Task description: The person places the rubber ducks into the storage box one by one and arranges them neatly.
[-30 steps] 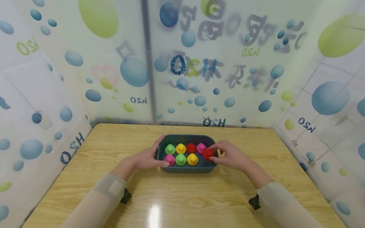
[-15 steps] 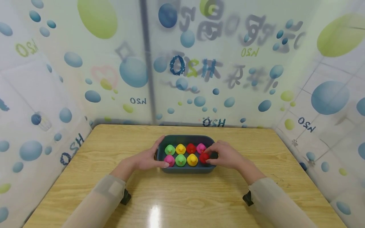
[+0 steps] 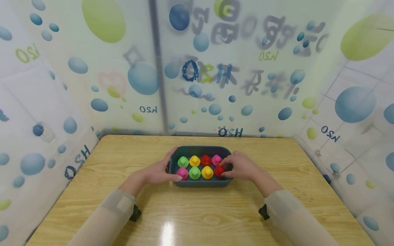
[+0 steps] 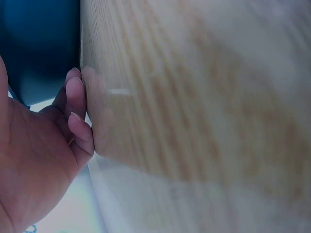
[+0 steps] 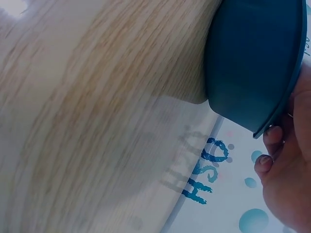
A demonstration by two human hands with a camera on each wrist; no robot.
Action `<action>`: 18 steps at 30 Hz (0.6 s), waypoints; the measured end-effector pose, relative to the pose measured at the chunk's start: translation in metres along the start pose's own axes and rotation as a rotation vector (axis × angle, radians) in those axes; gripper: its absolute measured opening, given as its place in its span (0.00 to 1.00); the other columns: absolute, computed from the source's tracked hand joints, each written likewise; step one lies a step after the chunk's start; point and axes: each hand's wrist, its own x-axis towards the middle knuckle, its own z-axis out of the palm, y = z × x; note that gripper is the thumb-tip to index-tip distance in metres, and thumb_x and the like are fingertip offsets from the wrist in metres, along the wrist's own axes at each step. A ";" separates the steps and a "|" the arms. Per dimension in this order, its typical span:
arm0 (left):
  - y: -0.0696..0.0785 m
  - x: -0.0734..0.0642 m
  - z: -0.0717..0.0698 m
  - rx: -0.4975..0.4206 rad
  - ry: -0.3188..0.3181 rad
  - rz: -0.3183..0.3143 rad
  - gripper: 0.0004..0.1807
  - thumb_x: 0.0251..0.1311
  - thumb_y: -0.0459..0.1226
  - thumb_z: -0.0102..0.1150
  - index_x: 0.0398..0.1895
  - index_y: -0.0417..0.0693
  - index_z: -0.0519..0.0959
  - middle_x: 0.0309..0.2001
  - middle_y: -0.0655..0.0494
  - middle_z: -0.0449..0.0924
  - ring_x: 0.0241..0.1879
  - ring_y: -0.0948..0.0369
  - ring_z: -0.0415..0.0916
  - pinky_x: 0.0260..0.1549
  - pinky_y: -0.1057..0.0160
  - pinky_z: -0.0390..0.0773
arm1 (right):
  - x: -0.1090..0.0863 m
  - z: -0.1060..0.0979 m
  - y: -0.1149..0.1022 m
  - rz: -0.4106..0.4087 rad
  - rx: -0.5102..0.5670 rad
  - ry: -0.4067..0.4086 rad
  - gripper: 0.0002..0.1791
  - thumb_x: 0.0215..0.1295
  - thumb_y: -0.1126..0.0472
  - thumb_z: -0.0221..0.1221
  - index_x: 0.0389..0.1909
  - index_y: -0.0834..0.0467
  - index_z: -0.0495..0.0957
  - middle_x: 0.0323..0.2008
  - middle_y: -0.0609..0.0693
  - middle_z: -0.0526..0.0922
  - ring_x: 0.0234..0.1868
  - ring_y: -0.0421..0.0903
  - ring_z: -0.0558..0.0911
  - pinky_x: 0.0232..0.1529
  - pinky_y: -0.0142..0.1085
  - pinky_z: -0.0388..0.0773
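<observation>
A dark blue tray lies lengthwise on the table, holding two rows of small rubber ducks. My left hand grips its left end, the thumb over the rim by a pink duck and the fingers along the outer wall. In the left wrist view these fingers touch the tabletop beside the tray. At the right end of the front row, my right hand pinches a red duck, partly hidden by the fingers. Behind that duck sits another pink duck.
Green, yellow and red ducks fill the other places in the tray. The wooden table reaches back to a translucent curtain printed with bubbles and letters, which also hangs at both sides.
My right hand has brought the red duck left and down into the front row's right end and still holds it there. The left hand keeps its place on the tray.
</observation>
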 end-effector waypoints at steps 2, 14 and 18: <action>0.000 0.000 0.000 0.005 0.001 0.002 0.69 0.64 0.65 0.72 0.90 0.77 0.27 0.91 0.39 0.42 0.85 0.33 0.54 0.82 0.28 0.56 | 0.001 0.001 0.001 0.004 -0.004 0.001 0.14 0.66 0.48 0.78 0.51 0.44 0.92 0.42 0.38 0.89 0.43 0.45 0.72 0.45 0.41 0.70; -0.002 0.000 -0.001 0.008 0.002 0.003 0.69 0.64 0.65 0.72 0.90 0.76 0.27 0.90 0.37 0.44 0.84 0.33 0.57 0.82 0.29 0.57 | 0.003 0.003 -0.001 0.029 -0.001 0.008 0.14 0.65 0.48 0.79 0.49 0.45 0.91 0.40 0.37 0.88 0.42 0.45 0.71 0.44 0.40 0.70; -0.002 0.001 0.000 0.010 0.005 0.005 0.69 0.64 0.65 0.72 0.90 0.75 0.27 0.90 0.37 0.44 0.84 0.32 0.57 0.82 0.28 0.57 | 0.003 0.003 -0.001 0.033 0.002 0.008 0.14 0.65 0.48 0.79 0.49 0.45 0.92 0.40 0.37 0.89 0.42 0.45 0.71 0.43 0.39 0.70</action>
